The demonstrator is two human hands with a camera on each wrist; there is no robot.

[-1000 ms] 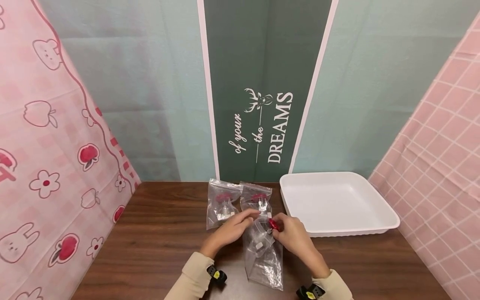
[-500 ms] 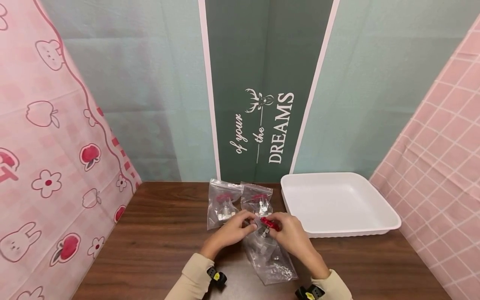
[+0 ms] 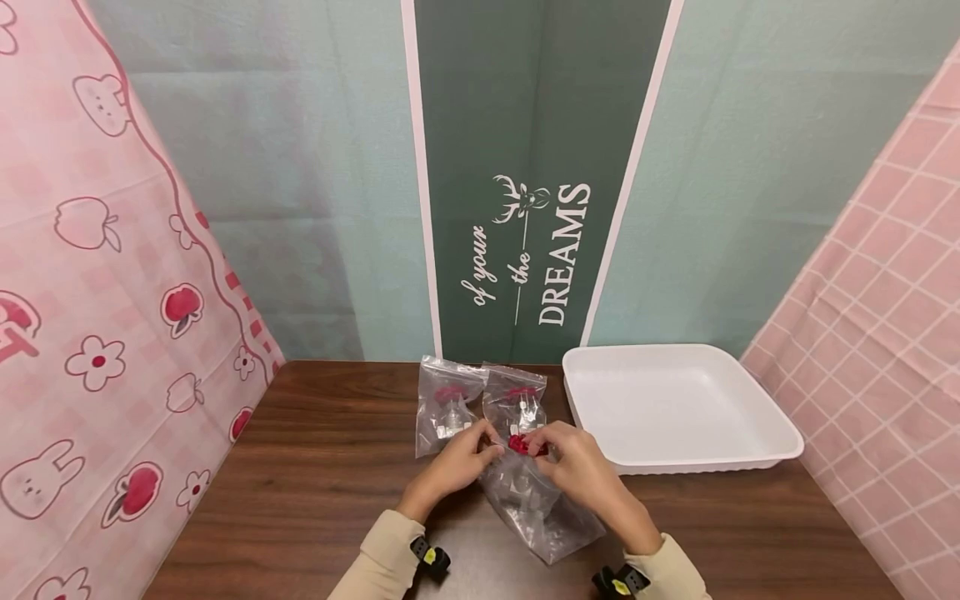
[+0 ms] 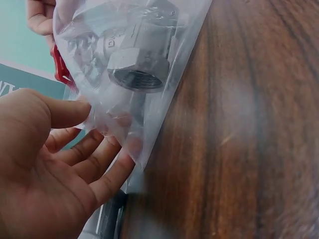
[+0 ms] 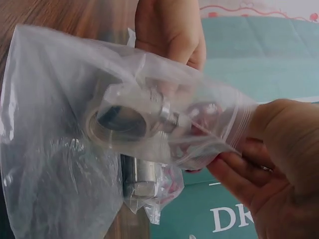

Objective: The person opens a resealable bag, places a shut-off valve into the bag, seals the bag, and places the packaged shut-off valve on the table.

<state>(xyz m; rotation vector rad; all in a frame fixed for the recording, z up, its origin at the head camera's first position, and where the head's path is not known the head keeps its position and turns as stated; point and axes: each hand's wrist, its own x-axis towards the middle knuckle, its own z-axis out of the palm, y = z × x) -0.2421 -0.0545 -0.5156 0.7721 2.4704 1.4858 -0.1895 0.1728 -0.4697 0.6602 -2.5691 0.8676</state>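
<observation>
A clear zip bag (image 3: 551, 529) holds a metal valve (image 4: 139, 64) with a threaded opening and a red handwheel (image 3: 517, 444). My right hand (image 3: 577, 468) pinches the zip end of this bag beside the handwheel, as the right wrist view shows. On the other side, my left hand (image 3: 452, 463) holds the bag's edge, its thumb (image 4: 72, 112) in front and some fingertips showing through the film. In the right wrist view the handwheel is seen through the plastic, and the bag's wide end hangs towards the left.
Two more zip bags with red-wheeled valves, a left one (image 3: 431, 417) and a right one (image 3: 501, 408), lie behind the hands on the brown wooden table (image 3: 322, 475). A shallow white tray (image 3: 675, 462) stands at the right. Printed cloths hang around the table.
My right hand has shifted slightly left with the red handwheel. The bag's lower end has swung right, and my left fingers have drawn back and curled in towards the bag's edge.
</observation>
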